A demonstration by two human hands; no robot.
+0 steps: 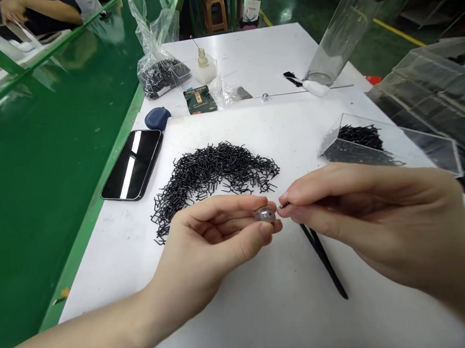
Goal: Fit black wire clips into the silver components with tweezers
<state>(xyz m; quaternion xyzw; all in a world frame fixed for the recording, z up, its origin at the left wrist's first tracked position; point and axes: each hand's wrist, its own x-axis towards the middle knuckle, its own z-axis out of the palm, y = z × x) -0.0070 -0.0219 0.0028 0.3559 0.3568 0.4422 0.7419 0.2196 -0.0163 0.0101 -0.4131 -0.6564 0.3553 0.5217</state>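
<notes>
Black tweezers (328,265) lie at 5 o'clock from the clear bead (265,214) that the left hand (203,246) pinches; at 3 o'clock the right hand (380,212) pinches a dark bit (285,206). Beyond, at 10 o'clock, curves a heap of black pieces (212,167).

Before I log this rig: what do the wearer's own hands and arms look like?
Left hand and right hand: ungloved, no rings visible. No sleeve, watch or cable shows on the left forearm or right wrist.
</notes>
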